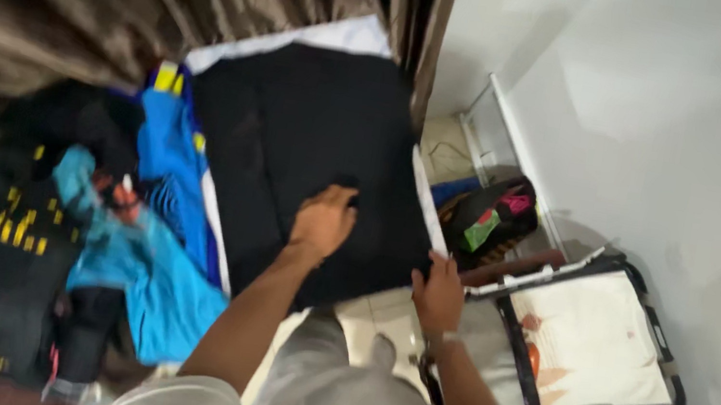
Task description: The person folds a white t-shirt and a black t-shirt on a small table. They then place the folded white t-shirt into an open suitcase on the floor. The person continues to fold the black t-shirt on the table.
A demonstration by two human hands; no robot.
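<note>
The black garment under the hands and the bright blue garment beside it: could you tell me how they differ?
The black garment lies spread flat on a white surface, while the blue garment sits crumpled in a heap. The left hand presses on the black one and the right hand grips its edge; neither touches the blue one. Both are cloth.

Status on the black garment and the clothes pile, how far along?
Done: nothing clearly finished or stacked that I can see. In hand: the black garment lies spread on a white surface; the left hand presses flat on it and the right hand grips its near edge. Left: the heap of blue and dark clothes to the left looks unsorted.
</note>
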